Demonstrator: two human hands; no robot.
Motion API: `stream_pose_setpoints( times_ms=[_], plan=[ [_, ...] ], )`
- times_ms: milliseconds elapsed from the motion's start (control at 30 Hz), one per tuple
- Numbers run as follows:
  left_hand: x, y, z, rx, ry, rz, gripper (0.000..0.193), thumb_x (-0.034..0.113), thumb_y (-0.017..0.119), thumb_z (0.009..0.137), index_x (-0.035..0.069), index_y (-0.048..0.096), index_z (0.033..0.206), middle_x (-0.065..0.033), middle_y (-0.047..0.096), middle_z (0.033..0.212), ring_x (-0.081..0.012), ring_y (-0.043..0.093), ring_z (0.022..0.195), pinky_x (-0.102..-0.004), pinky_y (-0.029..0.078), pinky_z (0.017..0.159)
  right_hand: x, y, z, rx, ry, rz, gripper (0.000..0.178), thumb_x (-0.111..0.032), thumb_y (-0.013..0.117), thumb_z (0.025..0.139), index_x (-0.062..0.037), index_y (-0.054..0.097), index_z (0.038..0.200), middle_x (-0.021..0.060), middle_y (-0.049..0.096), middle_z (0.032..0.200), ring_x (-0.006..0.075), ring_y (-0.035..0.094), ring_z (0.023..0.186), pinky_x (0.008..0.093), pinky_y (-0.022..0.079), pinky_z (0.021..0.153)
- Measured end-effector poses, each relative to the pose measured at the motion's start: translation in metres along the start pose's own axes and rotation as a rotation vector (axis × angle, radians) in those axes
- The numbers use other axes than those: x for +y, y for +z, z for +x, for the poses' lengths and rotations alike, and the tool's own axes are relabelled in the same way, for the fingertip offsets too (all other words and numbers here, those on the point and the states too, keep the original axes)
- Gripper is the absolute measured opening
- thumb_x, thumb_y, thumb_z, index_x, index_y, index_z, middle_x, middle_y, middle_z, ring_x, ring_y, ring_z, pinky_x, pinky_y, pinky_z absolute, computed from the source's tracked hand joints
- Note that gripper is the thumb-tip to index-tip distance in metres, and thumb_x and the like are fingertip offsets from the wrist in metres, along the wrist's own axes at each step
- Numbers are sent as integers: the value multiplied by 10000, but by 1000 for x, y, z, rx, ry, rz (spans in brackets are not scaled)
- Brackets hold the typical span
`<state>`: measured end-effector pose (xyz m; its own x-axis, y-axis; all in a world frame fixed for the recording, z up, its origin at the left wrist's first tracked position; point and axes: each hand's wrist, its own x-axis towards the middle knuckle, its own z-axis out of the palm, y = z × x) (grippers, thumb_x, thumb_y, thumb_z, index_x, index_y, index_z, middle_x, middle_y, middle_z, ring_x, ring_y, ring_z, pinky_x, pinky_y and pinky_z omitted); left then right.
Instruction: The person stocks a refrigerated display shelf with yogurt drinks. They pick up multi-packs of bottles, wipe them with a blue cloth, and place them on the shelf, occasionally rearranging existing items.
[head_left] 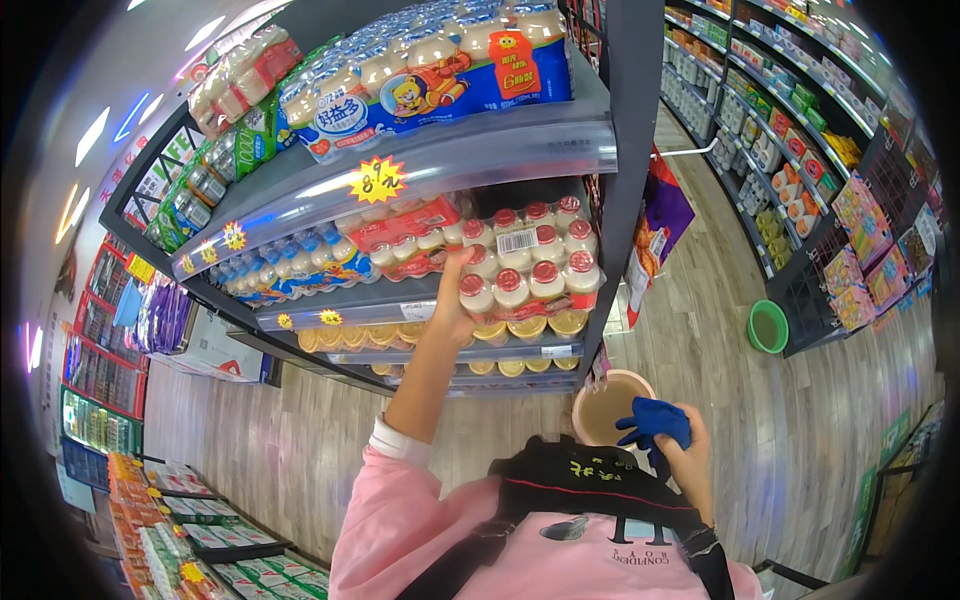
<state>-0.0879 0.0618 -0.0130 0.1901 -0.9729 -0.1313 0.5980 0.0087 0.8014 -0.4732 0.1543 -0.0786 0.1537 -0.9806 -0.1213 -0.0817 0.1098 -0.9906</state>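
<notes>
On the middle shelf sits a shrink-wrapped pack of small milk-drink bottles (pixel 515 282) with red caps, tilted toward me. My left hand (pixel 456 300) reaches up to its left side and grips it there; the fingertips are partly hidden at the pack. Beside it on that shelf lie a similar red pack (pixel 405 232) and blue-capped bottles (pixel 290 262). Low on the right, in front of my body, my right hand (pixel 690 450) is closed around a bunched blue cloth (pixel 655 420).
A shelf edge (pixel 450 165) with price tags runs just above my left hand, under large blue multipacks (pixel 470 85). Gold-lidded jars (pixel 500 367) fill the lower shelves. A pale-rimmed bucket (pixel 580 395) and a green bin (pixel 768 327) stand on the wooden floor. More shelving rises at right.
</notes>
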Motion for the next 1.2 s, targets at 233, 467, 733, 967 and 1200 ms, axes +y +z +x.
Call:
stream_pose_setpoints(
  times_ms=[233, 467, 733, 967, 1200],
  plan=[
    [4, 10, 16, 93, -69, -20, 448, 399, 629, 841, 106, 548, 1171, -90, 620, 1149, -245, 622, 1034, -430, 525, 884, -10, 10, 4, -83, -34, -57, 388, -37, 649, 709, -12, 585, 1091, 87, 610, 1012, 186, 588, 933, 305, 456, 852],
    [-3, 7, 13, 129, -30, -52, 444, 380, 642, 840, 106, 540, 1173, -84, 618, 1137, -238, 623, 1024, -421, 530, 878, -2, 11, 4, -97, -121, -107, 395, -51, 668, 699, -18, 590, 1085, 98, 605, 994, 208, 590, 942, 309, 448, 859],
    [13, 10, 19, 82, -70, 43, 450, 406, 609, 860, 101, 543, 1185, -94, 622, 1148, -257, 622, 1036, -421, 529, 864, 11, 0, 5, -2, -153, -103, 383, -80, 689, 701, -25, 595, 1068, 102, 610, 980, 223, 598, 923, 313, 455, 840],
    [20, 5, 35, 71, -112, 118, 489, 455, 576, 870, 102, 547, 1207, -83, 621, 1171, -251, 617, 1046, -415, 511, 876, -7, 0, 10, -85, -224, -151, 385, -94, 699, 707, -28, 597, 1073, 107, 600, 962, 238, 601, 909, 317, 458, 820],
    [41, -17, 15, 344, 72, 1125, 555, 495, 564, 889, 52, 571, 1223, -138, 620, 1193, -244, 571, 1139, -399, 456, 948, 1, 3, 9, -159, -247, -116, 387, -91, 699, 706, -25, 596, 1073, 108, 601, 963, 238, 601, 903, 318, 459, 816]
  ],
)
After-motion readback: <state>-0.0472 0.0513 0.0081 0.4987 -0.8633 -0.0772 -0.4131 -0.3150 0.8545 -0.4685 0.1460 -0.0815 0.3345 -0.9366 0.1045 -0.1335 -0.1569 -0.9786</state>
